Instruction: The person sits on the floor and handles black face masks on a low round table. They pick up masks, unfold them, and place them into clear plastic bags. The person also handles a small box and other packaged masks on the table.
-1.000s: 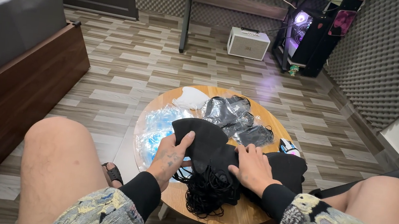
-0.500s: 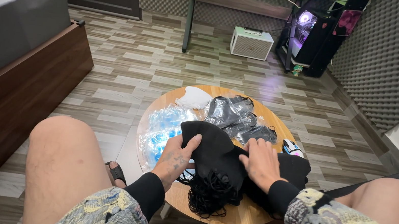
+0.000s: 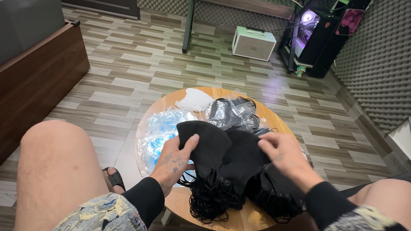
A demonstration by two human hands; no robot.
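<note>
**Two hands on a stack of black face masks at a small round table**

Nearest the camera, bare knees frame a tangle of black ear loops (image 3: 213, 198) spilling off the near end of the mask stack toward the person. Just beyond it, the left hand (image 3: 174, 160) lies on the left flank of the stack of black face masks (image 3: 224, 152), thumb up against the edge of the top mask and fingers curled under it, so it holds that edge in a narrow grip. The right hand (image 3: 285, 155) comes in from the right, fingers bent down and pinching the far right corner of the same stack; the pictures do not show how firmly it grips.

The stack sits between the two hands, on the middle of the round wooden table (image 3: 249, 223). Its long axis runs near to far, loops pointing at the person, folded rounded ends pointing away. Both hands touch it; neither is clearly nearer.

To the left, touching the stack, lies a clear plastic bag of blue masks (image 3: 161, 131). Farther off rest a white mask (image 3: 194, 100) and a clear bag of black masks (image 3: 232, 112). Beyond the table, on the floor, stands a white speaker (image 3: 253, 43).
</note>
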